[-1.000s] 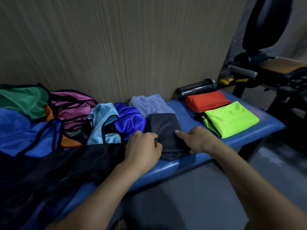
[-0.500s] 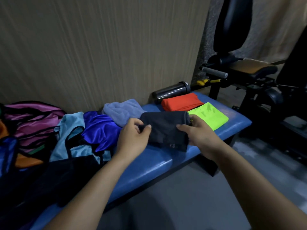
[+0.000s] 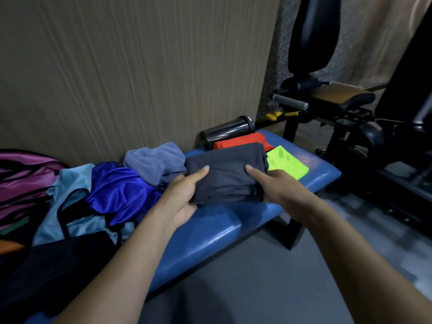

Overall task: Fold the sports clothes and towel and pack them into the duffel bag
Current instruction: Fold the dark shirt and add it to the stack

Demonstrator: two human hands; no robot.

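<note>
A folded dark grey garment (image 3: 228, 169) is held just above the blue bench (image 3: 210, 232). My left hand (image 3: 182, 197) grips its left end, thumb on top. My right hand (image 3: 273, 185) grips its right end the same way. Behind it lie a folded red garment (image 3: 240, 141) and a folded neon green garment (image 3: 286, 163), both partly hidden by the grey one. To the left lie a grey-blue towel (image 3: 152, 160), a shiny blue garment (image 3: 119, 190), a light blue top (image 3: 70, 199) and a purple garment (image 3: 25, 174). Black fabric (image 3: 53, 265) lies at the near left.
A dark shaker bottle (image 3: 228, 130) lies on its side against the wall behind the red garment. A black exercise machine (image 3: 350, 108) stands to the right of the bench. The grey floor (image 3: 257, 288) lies in front.
Both hands have lifted the folded grey garment off the bench and carried it right, toward the red and green garments. The view has swung right.
</note>
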